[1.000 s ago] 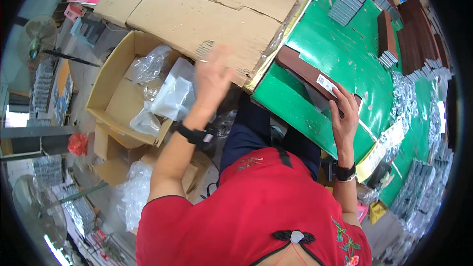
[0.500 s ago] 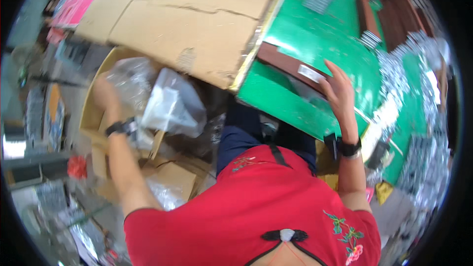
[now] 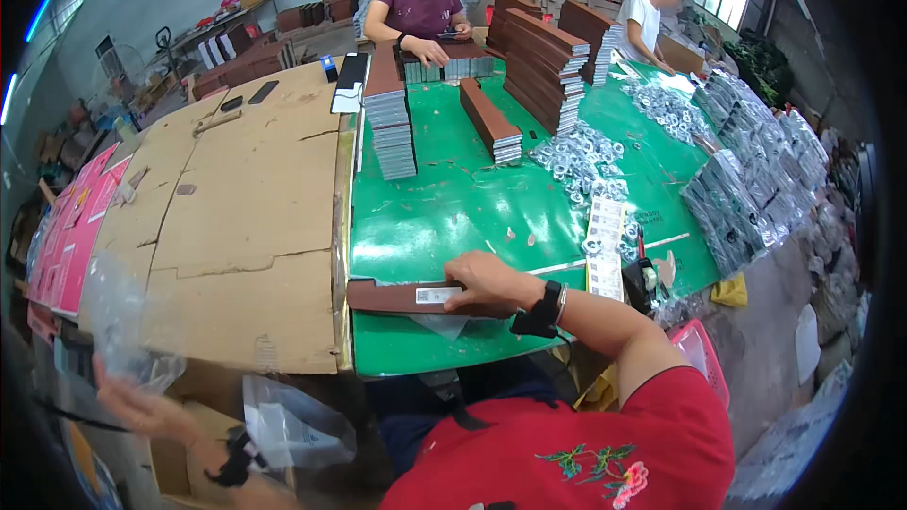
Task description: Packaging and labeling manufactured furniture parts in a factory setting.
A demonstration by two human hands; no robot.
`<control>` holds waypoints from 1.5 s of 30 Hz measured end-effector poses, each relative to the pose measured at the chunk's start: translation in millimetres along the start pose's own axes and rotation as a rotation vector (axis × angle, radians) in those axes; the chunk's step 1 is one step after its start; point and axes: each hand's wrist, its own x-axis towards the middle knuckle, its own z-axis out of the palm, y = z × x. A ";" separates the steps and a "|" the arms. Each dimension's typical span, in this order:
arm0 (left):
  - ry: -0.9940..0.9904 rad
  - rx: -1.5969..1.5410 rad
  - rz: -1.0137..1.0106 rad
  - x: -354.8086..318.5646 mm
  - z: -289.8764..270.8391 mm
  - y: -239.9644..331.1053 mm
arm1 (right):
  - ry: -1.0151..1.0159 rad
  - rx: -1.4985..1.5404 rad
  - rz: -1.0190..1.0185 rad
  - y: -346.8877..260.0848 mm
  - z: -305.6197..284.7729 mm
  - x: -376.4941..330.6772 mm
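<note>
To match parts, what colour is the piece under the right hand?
The piece is brown; best view: head.

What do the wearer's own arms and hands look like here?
The left hand and right hand are ungloved. The left wrist wears a bulky black wristband; the right wears a second black wristband beside a thin, metallic-looking band. A short red sleeve covers the right upper arm; the left sleeve is out of view.
</note>
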 end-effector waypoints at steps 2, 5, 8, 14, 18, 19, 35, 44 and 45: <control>-0.170 -0.115 -0.006 -44.7 33.6 2.2 | -0.001 0.043 0.053 -13.3 -0.3 -9.6; -0.396 -0.148 -0.143 -108.2 72.1 22.6 | 0.079 0.050 0.039 -14.5 21.2 -10.8; -0.576 -0.248 -0.223 -146.4 84.6 49.1 | 0.157 -0.004 -0.060 -32.7 16.4 -14.2; -0.766 -0.107 -0.229 -158.6 67.6 75.9 | 0.274 -0.337 -0.038 -75.9 42.7 -36.2; -0.862 0.078 -0.148 -167.6 53.7 67.4 | 0.304 -0.357 -0.011 -82.3 42.0 -38.7; -0.865 0.102 -0.074 -168.9 50.8 61.6 | 0.296 -0.350 -0.021 -78.7 47.8 -34.6; -0.798 -0.040 0.220 -147.8 64.8 115.1 | -0.368 0.692 0.190 -76.1 3.1 -38.1; -1.042 -0.616 0.440 -154.7 10.0 200.0 | -0.356 1.373 0.293 -106.3 21.1 -22.3; -1.037 -0.649 0.443 -157.4 1.2 206.8 | -0.323 1.478 0.347 -110.8 20.7 -22.1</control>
